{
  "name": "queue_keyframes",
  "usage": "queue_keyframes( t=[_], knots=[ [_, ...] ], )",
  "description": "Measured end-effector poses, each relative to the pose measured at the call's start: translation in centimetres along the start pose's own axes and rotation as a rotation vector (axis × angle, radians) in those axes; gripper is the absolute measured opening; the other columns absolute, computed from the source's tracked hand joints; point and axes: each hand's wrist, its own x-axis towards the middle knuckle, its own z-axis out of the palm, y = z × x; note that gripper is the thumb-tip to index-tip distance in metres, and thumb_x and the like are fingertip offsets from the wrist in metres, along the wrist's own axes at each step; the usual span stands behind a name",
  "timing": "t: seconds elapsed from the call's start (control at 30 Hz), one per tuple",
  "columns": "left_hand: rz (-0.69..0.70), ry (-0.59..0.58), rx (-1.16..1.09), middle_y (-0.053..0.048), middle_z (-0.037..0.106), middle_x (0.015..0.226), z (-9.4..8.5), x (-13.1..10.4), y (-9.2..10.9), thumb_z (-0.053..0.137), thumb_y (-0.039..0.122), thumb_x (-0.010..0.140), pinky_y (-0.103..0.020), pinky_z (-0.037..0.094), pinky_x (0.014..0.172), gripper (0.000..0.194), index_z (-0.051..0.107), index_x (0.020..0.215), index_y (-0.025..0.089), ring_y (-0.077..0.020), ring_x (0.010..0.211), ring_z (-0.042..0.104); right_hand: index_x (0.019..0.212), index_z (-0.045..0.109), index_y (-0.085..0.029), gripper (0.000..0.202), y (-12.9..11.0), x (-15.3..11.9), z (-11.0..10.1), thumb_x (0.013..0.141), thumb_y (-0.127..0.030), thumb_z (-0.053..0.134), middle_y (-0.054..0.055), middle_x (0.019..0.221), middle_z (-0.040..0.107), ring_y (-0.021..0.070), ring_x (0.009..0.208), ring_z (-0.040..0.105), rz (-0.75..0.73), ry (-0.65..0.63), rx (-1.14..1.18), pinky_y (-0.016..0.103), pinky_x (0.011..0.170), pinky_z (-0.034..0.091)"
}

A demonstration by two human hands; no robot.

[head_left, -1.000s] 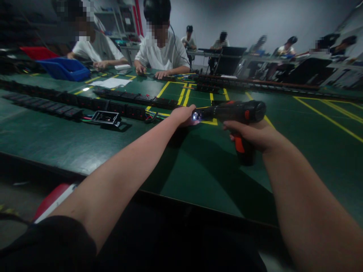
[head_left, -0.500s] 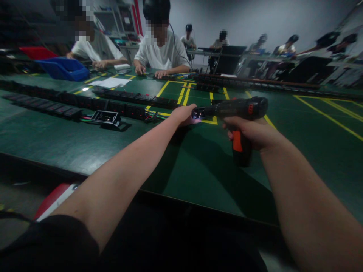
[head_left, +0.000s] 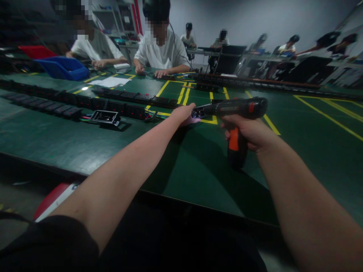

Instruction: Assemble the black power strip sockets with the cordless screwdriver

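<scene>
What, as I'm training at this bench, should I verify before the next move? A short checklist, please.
1. Power drill gripped by the right hand: ok, handle in the grasp.
2. Dark part held by the left hand: ok.
3. Drill tip seated on the part: cannot tell, too dark and small.
4. Left fingers well clear of the drill's front end: not ok, I'd say; they look very close.
5. Blue bin away from the drill: ok, far to the left.

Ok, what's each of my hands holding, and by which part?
Your right hand grips the power drill by its upper handle. Your left hand holds a small dark part; exactly where it grips can't be told.
</scene>
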Motion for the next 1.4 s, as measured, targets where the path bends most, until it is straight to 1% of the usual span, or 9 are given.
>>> queue_keyframes(
  t=[0.17,0.3,0.5,0.6,0.77,0.87,0.97,1.1,1.4],
  knots=[
    [0.006,-0.005,0.001,-0.019,0.072,0.126,0.0,0.1,-0.1,0.068,0.064,0.084,-0.047,0.053,0.095,0.076,0.051,0.144,0.02,-0.0354,0.112,0.068,0.114,0.068,-0.027,0.033,0.3,0.2,-0.1,0.091,-0.05,0.06,0.012,0.094,0.075,0.0245,0.066,0.069,-0.068,-0.02,-0.119,0.043,0.061,0.062],
    [0.012,-0.009,0.003,-0.019,0.071,0.128,0.1,0.2,-0.2,0.067,0.064,0.085,-0.046,0.052,0.097,0.076,0.05,0.145,0.02,-0.036,0.116,0.067,0.113,0.068,-0.026,0.032,0.2,0.2,0.1,0.091,-0.048,0.061,0.012,0.096,0.075,0.0236,0.064,0.068,-0.038,-0.004,-0.121,0.041,0.058,0.061],
    [0.001,-0.027,0.043,-0.018,0.07,0.129,0.0,0.0,0.0,0.065,0.065,0.086,-0.045,0.052,0.099,0.076,0.048,0.147,0.023,-0.0351,0.117,0.067,0.099,0.066,-0.022,0.016,-0.4,-0.3,0.4,0.087,-0.032,0.071,0.006,0.08,0.068,0.0151,0.054,0.058,0.032,0.023,0.072,0.03,0.047,0.054],
    [0.004,-0.02,0.05,-0.016,0.071,0.128,-0.2,-0.3,0.2,0.065,0.063,0.087,-0.042,0.052,0.099,0.073,0.048,0.146,0.024,-0.0329,0.116,0.067,0.097,0.066,-0.021,0.015,-0.6,-0.4,0.7,0.085,-0.026,0.073,0.004,0.075,0.066,0.0137,0.053,0.057,0.042,0.026,0.128,0.026,0.044,0.051],
    [-0.032,0.005,0.042,-0.019,0.07,0.127,0.1,-0.1,0.1,0.066,0.063,0.087,-0.044,0.052,0.096,0.078,0.047,0.15,0.02,-0.0347,0.115,0.067,0.102,0.063,-0.021,0.019,-0.2,0.4,0.7,0.085,-0.025,0.07,0.002,0.074,0.065,0.0129,0.051,0.056,0.113,0.089,0.336,0.027,0.045,0.053],
    [-0.029,0.014,0.022,-0.019,0.071,0.124,0.4,0.0,-0.1,0.067,0.062,0.086,-0.044,0.052,0.095,0.08,0.046,0.152,0.021,-0.0343,0.112,0.067,0.1,0.062,-0.021,0.016,0.1,0.9,0.2,0.086,-0.025,0.068,0.002,0.074,0.064,0.012,0.049,0.054,0.17,0.093,0.396,0.027,0.046,0.053],
    [-0.023,0.013,0.011,-0.019,0.071,0.123,0.5,0.2,-0.2,0.067,0.062,0.085,-0.045,0.052,0.094,0.081,0.047,0.152,0.02,-0.0347,0.111,0.067,0.1,0.062,-0.022,0.014,0.1,0.8,0.0,0.087,-0.024,0.068,0.001,0.073,0.063,0.0118,0.049,0.053,0.142,0.08,0.359,0.026,0.045,0.052],
    [-0.018,0.009,-0.004,-0.021,0.071,0.123,0.4,0.3,-0.2,0.068,0.062,0.084,-0.047,0.052,0.093,0.08,0.05,0.149,0.018,-0.0358,0.109,0.068,0.098,0.063,-0.02,0.012,-0.2,0.3,0.5,0.088,-0.021,0.069,0.002,0.075,0.064,0.0118,0.05,0.055,0.073,0.057,0.249,0.025,0.044,0.051],
    [-0.011,-0.001,-0.003,-0.019,0.072,0.123,0.5,0.5,-0.3,0.068,0.06,0.084,-0.044,0.052,0.092,0.077,0.052,0.146,0.018,-0.0334,0.108,0.068,0.096,0.063,-0.02,0.009,-0.3,0.1,0.6,0.089,-0.02,0.068,0.002,0.076,0.065,0.0112,0.049,0.055,0.069,0.055,0.229,0.025,0.043,0.05]
  ],
)
